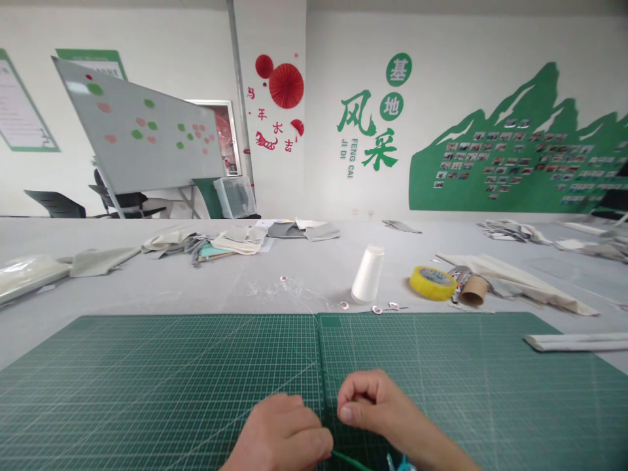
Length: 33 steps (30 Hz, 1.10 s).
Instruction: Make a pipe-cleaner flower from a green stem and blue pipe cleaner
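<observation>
Where the two green cutting mats [196,379] met at the bottom centre of the frame, a thin green cord [349,460] ran low between both hands. The left hand [282,435] had its grip curled shut on the cord's near end; the right hand [366,405] was closed in a pinch just beside it, though whether it held the cord could not be told. The work looked barely begun: nothing finished lay on the mats. Further up the tabletop [147,291] stood a white thread cone [367,273], small metal rings [377,309] and yellow tape [432,282].
</observation>
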Motion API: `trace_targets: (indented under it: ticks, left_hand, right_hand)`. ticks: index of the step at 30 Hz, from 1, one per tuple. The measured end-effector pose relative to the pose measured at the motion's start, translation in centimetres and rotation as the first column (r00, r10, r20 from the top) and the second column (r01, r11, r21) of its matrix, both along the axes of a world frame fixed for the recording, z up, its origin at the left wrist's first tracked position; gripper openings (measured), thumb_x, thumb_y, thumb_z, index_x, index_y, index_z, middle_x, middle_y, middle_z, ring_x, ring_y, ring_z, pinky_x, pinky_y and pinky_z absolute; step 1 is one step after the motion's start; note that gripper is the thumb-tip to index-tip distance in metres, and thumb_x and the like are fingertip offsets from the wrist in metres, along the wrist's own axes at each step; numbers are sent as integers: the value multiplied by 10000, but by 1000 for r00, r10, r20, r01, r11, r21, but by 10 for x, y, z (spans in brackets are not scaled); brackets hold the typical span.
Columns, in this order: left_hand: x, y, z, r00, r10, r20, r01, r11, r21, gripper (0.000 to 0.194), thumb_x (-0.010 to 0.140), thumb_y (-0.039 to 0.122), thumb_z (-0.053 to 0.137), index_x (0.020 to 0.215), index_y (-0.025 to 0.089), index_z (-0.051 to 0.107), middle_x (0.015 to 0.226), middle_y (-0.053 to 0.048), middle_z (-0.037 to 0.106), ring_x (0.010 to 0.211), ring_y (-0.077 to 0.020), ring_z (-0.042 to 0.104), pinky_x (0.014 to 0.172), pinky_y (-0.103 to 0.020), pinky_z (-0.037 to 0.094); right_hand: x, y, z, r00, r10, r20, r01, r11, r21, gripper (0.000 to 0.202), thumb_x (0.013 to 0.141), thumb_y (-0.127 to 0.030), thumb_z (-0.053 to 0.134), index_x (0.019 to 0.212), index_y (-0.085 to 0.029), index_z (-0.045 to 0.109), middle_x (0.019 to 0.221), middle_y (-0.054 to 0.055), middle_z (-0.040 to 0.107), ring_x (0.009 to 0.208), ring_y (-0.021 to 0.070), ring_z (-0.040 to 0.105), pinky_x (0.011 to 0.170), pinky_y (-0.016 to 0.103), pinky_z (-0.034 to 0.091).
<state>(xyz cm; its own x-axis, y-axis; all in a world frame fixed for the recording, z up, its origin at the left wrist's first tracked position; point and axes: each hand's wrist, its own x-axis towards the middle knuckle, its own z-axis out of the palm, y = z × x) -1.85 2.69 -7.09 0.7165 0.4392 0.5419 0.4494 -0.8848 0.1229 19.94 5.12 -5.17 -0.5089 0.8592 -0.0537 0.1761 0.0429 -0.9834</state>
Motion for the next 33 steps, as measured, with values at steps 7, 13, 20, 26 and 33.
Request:
trace_targets:
  ticks: [7, 13, 20, 26, 33]
  left_hand:
    - [4, -3, 9, 998, 61, 34, -64, 991, 120, 382, 976, 109, 318, 762, 204, 621, 571, 22, 610, 475, -139, 507, 481, -278, 343]
    - [4, -5, 13, 991, 124, 52, -129, 986, 110, 324, 904, 65, 362, 750, 197, 616, 553, 19, 573, 460, -150, 482, 447, -284, 326]
    - [0, -7, 6, 970, 222, 102, -229, 971, 67, 247, 880, 66, 425, 872, 186, 641, 627, -3, 622, 520, -171, 553, 506, -287, 413]
    - [-4, -7, 3, 941, 298, 162, -301, 953, -5, 193, 922, 82, 452, 952, 172, 620, 710, -29, 649, 611, -187, 603, 576, -294, 477]
    - [-6, -7, 1, 895, 375, 242, -344, 925, -161, 160, 955, 134, 448, 941, 197, 594, 757, -22, 638, 650, -175, 614, 597, -270, 487]
  right_hand:
    - [-1, -8, 20, 974, -104, 202, 49, 965, 258, 124, 760, -190, 654, 639, -179, 680, 553, -56, 473, 531, 120, 398, 514, 252, 265]
    - [-3, -19, 33, 884, -169, 436, -134, 801, 584, 179, 858, -144, 597, 717, -203, 691, 657, -4, 643, 607, 155, 606, 561, 252, 387]
    - [-7, -26, 31, 779, -297, 552, -338, 542, 769, 234, 893, -155, 533, 714, -214, 672, 598, 21, 667, 505, 171, 629, 448, 276, 378]
    - [-11, -30, 9, 770, -311, 557, -357, 513, 780, 214, 882, -122, 515, 758, -203, 669, 619, 27, 692, 502, 170, 652, 441, 272, 391]
    - [-15, -30, 0, 851, -238, 467, -194, 685, 702, 232, 813, -69, 473, 791, -209, 657, 681, 19, 705, 570, 161, 658, 521, 234, 434]
